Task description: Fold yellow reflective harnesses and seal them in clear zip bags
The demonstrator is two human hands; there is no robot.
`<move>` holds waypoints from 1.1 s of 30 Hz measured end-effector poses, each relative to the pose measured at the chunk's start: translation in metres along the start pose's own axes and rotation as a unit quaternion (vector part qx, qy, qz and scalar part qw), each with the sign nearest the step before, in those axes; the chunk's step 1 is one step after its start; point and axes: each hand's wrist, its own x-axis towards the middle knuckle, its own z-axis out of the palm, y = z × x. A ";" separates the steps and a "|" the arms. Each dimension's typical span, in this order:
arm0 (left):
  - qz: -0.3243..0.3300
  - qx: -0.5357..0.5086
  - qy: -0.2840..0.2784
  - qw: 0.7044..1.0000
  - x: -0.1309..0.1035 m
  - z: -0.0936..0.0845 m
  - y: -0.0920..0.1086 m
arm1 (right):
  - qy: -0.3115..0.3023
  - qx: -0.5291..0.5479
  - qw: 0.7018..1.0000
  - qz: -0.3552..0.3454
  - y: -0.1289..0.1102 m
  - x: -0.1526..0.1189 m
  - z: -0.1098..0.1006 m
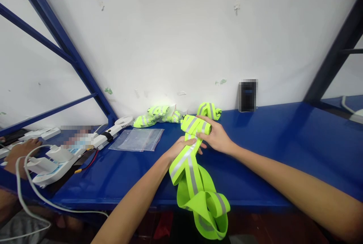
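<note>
A yellow-green reflective strap (190,164) with silver stripes runs between both hands, and its loose loops hang over the front edge of the blue table (244,183). My left hand (181,148) is closed on the strap, thumb on top. Around the folded upper part of the strap, my right hand (214,134) is closed from the right side. Behind the hands, another bundled strap (209,111) lies near the wall. Bagged straps (155,115) sit to its left, and flat clear plastic bags (137,140) lie left of my left hand.
A white power strip (53,172) with plugs and cables lies at the left, beside a small white fan (124,122). Another person's hand (24,153) is at the far left. A dark device (247,96) leans on the wall. Blue frame posts rise on both sides.
</note>
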 end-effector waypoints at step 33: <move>0.074 -0.176 0.010 0.982 -0.008 -0.008 -0.008 | -0.145 0.124 0.978 0.084 -0.003 -0.002 -0.001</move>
